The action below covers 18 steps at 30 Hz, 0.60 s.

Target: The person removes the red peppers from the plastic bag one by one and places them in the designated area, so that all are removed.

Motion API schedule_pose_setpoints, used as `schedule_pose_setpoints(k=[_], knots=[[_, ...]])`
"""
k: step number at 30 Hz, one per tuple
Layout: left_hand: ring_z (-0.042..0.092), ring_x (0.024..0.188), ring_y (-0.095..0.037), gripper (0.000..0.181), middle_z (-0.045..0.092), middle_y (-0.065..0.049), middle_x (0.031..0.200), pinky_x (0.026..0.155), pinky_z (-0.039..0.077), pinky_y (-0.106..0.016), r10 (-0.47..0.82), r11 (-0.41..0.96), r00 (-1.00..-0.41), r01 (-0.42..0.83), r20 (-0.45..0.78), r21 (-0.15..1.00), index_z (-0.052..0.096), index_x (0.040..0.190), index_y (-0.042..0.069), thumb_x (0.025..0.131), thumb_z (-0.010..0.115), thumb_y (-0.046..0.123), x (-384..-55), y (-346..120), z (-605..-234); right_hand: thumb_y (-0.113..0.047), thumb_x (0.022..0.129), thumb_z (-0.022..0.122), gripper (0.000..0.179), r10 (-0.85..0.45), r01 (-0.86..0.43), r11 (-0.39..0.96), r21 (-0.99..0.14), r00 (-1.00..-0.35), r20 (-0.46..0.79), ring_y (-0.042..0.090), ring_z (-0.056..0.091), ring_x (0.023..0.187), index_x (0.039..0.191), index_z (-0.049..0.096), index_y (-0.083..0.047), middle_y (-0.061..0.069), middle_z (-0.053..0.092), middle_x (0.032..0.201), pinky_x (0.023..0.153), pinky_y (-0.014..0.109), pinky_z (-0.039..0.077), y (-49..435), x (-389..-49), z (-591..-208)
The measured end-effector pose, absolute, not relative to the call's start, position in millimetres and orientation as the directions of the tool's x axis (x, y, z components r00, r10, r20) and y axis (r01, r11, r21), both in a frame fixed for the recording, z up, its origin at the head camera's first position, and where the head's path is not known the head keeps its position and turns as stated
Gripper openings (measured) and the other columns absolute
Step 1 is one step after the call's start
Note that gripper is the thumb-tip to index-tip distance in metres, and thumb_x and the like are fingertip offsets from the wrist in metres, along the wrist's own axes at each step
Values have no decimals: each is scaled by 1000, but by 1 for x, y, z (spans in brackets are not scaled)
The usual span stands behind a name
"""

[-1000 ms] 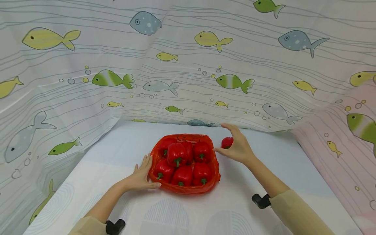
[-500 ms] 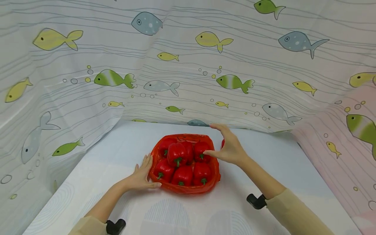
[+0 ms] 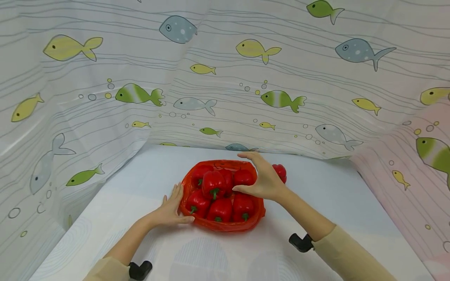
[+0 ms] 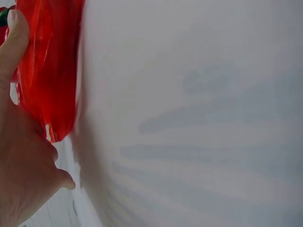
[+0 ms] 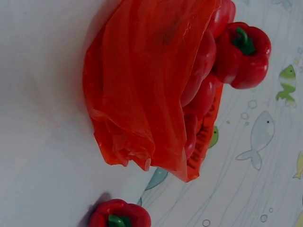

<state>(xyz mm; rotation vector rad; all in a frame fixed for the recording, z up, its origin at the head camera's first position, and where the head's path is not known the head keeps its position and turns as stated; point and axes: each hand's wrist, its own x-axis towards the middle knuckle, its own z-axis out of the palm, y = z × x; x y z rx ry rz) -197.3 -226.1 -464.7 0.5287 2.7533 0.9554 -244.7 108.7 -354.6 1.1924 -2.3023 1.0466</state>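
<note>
A red plastic bag point(image 3: 225, 226) with a rolled-open mouth stands mid-table, filled with several red bell peppers. One bell pepper point(image 3: 213, 182) with a green stem lies on top of the others. My left hand point(image 3: 168, 212) rests against the bag's left side, fingers straight and thumb by its front rim. In the left wrist view that hand point(image 4: 23, 165) is beside the bag wall point(image 4: 52, 71). Over the bag's right part is my right hand point(image 3: 265, 181), thumb and fingers spread apart, holding nothing. The right wrist view shows the bag point(image 5: 142, 85) but no hand.
A single bell pepper point(image 3: 280, 173) sits on the white table point(image 3: 316, 187) behind the right hand. A curtain with fish prints point(image 3: 218, 86) hangs along the back and sides. Each wrist carries a small black device point(image 3: 301, 242).
My right hand has moved left from beside the lone bell pepper to above the bag's right part, uncovering that pepper. The left hand stays against the bag.
</note>
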Motion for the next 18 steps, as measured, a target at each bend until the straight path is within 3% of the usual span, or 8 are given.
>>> schedule_pose_setpoints(k=[10, 18], knots=[[-10, 141, -47, 122, -6, -32, 155, 100, -7, -75, 393, 726, -918, 278, -49, 629, -2, 146, -15, 77, 76, 48, -200, -227, -466, -27, 66, 90, 83, -593, -841, 336, -424, -539, 598, 19, 49, 123, 134, 47, -6, 4, 52, 133, 96, 39, 48, 91, -243, -355], [-10, 141, -48, 122, -6, -32, 155, 100, -6, -75, 399, 719, -916, 283, -43, 635, -2, 146, -15, 77, 76, 47, -203, -229, -469, -35, 69, 87, 79, -608, -803, 372, -465, -589, 532, 11, 49, 120, 133, 47, -12, -2, 53, 130, 92, 33, 50, 73, -240, -358]])
